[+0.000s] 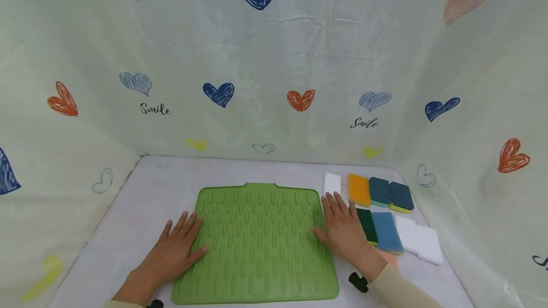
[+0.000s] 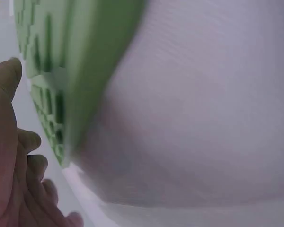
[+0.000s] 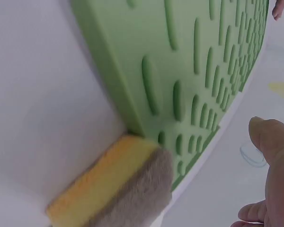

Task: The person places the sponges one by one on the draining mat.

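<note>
Green mat [image 1: 257, 244] — on the table [image 1: 160, 182], sponges [image 1: 387, 232] to its right; likely light, flexible, grippy; best held by side edges. Left hand [image 1: 175, 248], right hand [image 1: 346, 229] — at those edges, outstretched, grasping nothing.

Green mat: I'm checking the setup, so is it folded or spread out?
Spread out. In the head view, the green mat shows all four corners and nearly its whole patterned face, with no fold visible.
</note>
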Motion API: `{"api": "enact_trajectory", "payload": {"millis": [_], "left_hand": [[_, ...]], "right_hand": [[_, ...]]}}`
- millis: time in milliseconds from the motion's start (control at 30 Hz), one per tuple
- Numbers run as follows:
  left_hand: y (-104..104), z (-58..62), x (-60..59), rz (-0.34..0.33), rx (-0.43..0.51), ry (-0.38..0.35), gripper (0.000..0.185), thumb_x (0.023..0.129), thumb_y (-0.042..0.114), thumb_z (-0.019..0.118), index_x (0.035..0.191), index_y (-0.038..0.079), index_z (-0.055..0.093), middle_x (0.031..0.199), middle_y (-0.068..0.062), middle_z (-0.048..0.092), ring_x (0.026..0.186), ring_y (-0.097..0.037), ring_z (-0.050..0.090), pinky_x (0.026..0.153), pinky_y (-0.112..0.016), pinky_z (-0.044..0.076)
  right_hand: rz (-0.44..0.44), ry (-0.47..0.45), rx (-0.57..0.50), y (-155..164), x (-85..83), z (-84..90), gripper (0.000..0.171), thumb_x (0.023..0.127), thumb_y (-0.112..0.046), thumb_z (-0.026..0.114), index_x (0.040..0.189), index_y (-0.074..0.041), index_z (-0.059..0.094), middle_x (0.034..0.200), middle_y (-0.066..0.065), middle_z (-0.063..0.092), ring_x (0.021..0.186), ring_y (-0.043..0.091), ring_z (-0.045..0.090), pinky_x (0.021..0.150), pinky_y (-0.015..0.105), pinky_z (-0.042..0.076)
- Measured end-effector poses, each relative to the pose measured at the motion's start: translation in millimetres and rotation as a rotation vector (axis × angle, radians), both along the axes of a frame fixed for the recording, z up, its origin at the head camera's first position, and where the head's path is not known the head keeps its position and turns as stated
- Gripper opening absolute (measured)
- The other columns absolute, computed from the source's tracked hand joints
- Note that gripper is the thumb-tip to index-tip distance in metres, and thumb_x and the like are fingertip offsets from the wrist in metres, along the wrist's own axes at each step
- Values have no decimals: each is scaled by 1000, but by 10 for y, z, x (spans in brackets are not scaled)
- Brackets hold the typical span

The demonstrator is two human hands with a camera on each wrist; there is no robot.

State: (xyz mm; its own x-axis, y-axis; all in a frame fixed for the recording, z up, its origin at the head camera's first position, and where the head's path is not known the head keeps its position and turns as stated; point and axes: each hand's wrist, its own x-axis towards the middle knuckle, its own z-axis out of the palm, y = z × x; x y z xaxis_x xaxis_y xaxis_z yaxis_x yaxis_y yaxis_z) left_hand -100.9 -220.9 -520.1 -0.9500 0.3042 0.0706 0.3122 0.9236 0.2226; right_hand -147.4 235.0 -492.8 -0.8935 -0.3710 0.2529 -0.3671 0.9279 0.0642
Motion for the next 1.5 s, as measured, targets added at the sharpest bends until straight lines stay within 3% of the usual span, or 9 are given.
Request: {"api": "enact_trajectory", "payload": {"millis": [167,400,567,700,1033,1267,1500], "left_hand": [[-50,-53,20,-26,31,-42,77,105,49,63,157,-5,44,166,-26,39,153,-49,35,119,-68,35],[-69,-142,57,-30,32,-24,82,103,49,65,155,-10,43,164,-31,39,151,-50,39,116,-69,37],[-66,-162,72,-27,46,-14,85,102,51,66,154,-12,43,163,-32,39,150,-50,39,116,-69,37],[-78,-167,103,-15,40,-19,85,101,52,67,154,-11,44,163,-31,40,150,-49,40,116,-69,38],[-61,-144,81,-7,68,-38,84,102,52,66,155,-9,45,164,-28,39,152,-47,38,118,-68,35],[-67,-177,76,1,73,-52,85,102,54,65,156,-8,43,166,-27,38,153,-47,37,119,-68,34],[-72,-197,65,-5,66,-31,85,102,54,65,157,-8,43,166,-27,37,153,-47,36,120,-68,34]], "right_hand": [[40,47,25,151,-180,136,89,90,-51,81,151,7,51,153,25,55,147,44,47,119,71,34],[43,65,88,533,-718,361,81,90,-43,84,145,8,54,144,26,60,138,45,53,117,75,35],[53,-30,177,729,-1054,433,85,87,-47,86,145,6,55,145,24,58,137,43,52,121,72,31],[80,-130,230,753,-1221,394,88,88,-53,83,147,5,54,147,23,58,139,44,50,123,70,30],[24,-210,207,763,-1394,177,94,84,-57,85,148,5,54,148,23,57,140,45,48,124,70,26],[0,-219,171,759,-1404,76,102,78,-60,89,148,5,53,148,25,57,141,47,48,122,74,25],[14,-205,203,768,-1348,62,102,81,-63,84,149,5,51,146,25,55,137,47,49,118,75,31]]}}
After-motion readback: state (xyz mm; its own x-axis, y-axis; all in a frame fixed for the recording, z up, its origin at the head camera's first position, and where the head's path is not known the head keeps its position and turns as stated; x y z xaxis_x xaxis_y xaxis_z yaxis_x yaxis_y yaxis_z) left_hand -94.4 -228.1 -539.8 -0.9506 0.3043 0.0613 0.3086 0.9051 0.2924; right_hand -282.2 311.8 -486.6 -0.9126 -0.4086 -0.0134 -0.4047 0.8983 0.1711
